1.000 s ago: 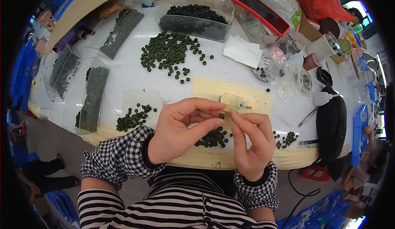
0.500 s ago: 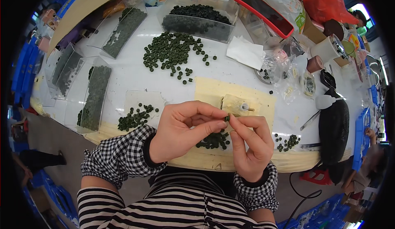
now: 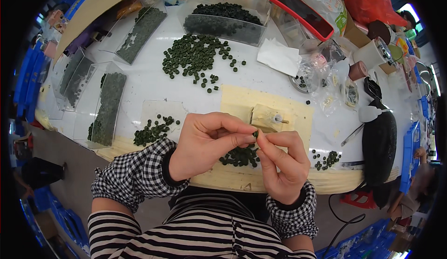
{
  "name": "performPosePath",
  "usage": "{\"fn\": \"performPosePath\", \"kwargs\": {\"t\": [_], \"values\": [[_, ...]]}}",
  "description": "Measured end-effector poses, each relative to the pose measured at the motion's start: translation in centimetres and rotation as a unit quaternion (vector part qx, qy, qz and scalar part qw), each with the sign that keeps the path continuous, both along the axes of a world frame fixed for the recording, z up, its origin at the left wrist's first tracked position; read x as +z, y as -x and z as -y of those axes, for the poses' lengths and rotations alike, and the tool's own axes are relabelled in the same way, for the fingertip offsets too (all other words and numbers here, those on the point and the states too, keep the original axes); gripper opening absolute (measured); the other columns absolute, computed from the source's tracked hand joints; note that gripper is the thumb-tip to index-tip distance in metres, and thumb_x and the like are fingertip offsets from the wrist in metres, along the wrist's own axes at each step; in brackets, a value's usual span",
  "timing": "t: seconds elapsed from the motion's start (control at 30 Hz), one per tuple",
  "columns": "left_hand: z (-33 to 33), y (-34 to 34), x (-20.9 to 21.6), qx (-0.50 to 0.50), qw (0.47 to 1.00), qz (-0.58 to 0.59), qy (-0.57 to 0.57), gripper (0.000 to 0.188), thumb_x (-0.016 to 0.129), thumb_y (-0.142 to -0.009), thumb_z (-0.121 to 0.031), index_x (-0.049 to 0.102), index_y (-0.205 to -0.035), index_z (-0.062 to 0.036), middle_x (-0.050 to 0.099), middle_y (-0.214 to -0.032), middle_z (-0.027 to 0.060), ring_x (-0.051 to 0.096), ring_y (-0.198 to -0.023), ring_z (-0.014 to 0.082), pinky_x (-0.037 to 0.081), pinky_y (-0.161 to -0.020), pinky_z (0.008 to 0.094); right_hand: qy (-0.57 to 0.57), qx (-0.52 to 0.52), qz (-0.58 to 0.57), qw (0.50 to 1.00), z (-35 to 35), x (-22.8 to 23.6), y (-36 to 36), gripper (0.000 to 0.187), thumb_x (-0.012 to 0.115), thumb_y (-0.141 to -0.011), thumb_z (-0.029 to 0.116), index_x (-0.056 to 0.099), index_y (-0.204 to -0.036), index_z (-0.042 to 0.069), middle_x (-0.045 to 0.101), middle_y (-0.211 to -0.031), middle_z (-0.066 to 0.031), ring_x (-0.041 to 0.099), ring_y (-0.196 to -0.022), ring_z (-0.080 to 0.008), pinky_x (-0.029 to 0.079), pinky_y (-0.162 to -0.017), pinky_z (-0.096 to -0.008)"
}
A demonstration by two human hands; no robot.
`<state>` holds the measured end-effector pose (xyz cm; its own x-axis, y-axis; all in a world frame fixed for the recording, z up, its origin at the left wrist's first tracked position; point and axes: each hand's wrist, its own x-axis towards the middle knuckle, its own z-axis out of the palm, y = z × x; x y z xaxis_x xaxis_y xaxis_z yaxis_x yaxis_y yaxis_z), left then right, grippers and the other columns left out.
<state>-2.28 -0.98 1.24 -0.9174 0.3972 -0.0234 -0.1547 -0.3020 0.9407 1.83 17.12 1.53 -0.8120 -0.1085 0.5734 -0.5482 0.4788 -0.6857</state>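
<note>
My left hand (image 3: 209, 140) and my right hand (image 3: 283, 163) meet at the fingertips over the table's near edge, both pinching one small dark green round part (image 3: 255, 133). Directly under them lies a small heap of the same green parts (image 3: 240, 156) on a yellowish mat (image 3: 242, 103). Just beyond my fingertips stands a small tan block with a metal pin (image 3: 270, 118). Checked cuffs cover both wrists.
A large scatter of green parts (image 3: 195, 56) lies mid-table, smaller groups at left (image 3: 151, 131) and right (image 3: 326, 159). Clear trays of parts (image 3: 109, 107) line the left and back (image 3: 223, 24). A black oblong object (image 3: 379, 142), white paper (image 3: 279, 56), bags and tape rolls crowd the right.
My hands have shifted slightly toward me and lower, away from the tan block, with the fingertips staying pinched together on the small green part.
</note>
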Motion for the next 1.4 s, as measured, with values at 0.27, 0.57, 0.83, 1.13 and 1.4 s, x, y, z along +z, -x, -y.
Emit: {"fn": "performPosePath", "kwargs": {"t": [0.27, 0.57, 0.83, 1.13, 1.4], "values": [[0.02, 0.02, -0.05, -0.004, 1.000, -0.005, -0.007, 0.016, 0.067, -0.087, 0.004, 0.070, -0.103, 0.0027, 0.071, -0.093, 0.0094, 0.066, -0.083, 0.0106, 0.055, -0.076, 0.0211, 0.005, 0.004, 0.008, 1.000, -0.03, 0.00, -0.07, 0.036, 0.072, -0.075, -0.005, 0.072, -0.110, 0.002, 0.065, -0.094, -0.0089, 0.061, -0.081, -0.0220, 0.049, -0.069, -0.0297], [0.16, 0.08, 0.49, -0.018, 1.000, -0.014, 0.004, 0.016, 0.064, -0.087, 0.009, 0.066, -0.103, 0.0048, 0.069, -0.097, 0.0148, 0.068, -0.088, 0.0175, 0.056, -0.079, 0.0273, 0.059, 0.003, 0.043, 0.997, -0.03, 0.01, -0.36, 0.035, 0.071, -0.077, -0.006, 0.071, -0.112, 0.003, 0.064, -0.095, -0.0099, 0.061, -0.083, -0.0217, 0.049, -0.071, -0.0285], [0.11, 0.05, 0.18, -0.009, 0.999, -0.033, -0.003, 0.018, 0.067, -0.087, 0.004, 0.070, -0.104, 0.0024, 0.070, -0.095, 0.0097, 0.067, -0.086, 0.0115, 0.055, -0.079, 0.0218, 0.046, 0.000, 0.037, 0.998, 0.02, -0.08, -0.40, 0.035, 0.071, -0.076, -0.005, 0.072, -0.111, 0.002, 0.064, -0.093, -0.0102, 0.061, -0.081, -0.0218, 0.049, -0.070, -0.0290], [0.32, 0.29, 0.13, -0.018, 0.994, -0.098, 0.042, 0.021, 0.062, -0.085, 0.014, 0.069, -0.102, 0.0031, 0.068, -0.099, 0.0163, 0.068, -0.091, 0.0194, 0.056, -0.082, 0.0278, 0.039, 0.004, 0.044, 0.998, -0.09, 0.03, -0.46, 0.035, 0.071, -0.076, -0.006, 0.071, -0.110, 0.000, 0.064, -0.092, -0.0106, 0.061, -0.079, -0.0219, 0.049, -0.068, -0.0287], [0.21, 0.27, 0.45, -0.025, 0.998, -0.054, 0.026, 0.018, 0.063, -0.086, 0.011, 0.068, -0.102, 0.0039, 0.068, -0.100, 0.0157, 0.068, -0.092, 0.0188, 0.056, -0.083, 0.0277, 0.050, 0.001, 0.045, 0.998, -0.11, 0.03, -0.49, 0.035, 0.071, -0.077, -0.006, 0.071, -0.110, 0.001, 0.064, -0.093, -0.0105, 0.062, -0.080, -0.0215, 0.050, -0.068, -0.0284]]}}
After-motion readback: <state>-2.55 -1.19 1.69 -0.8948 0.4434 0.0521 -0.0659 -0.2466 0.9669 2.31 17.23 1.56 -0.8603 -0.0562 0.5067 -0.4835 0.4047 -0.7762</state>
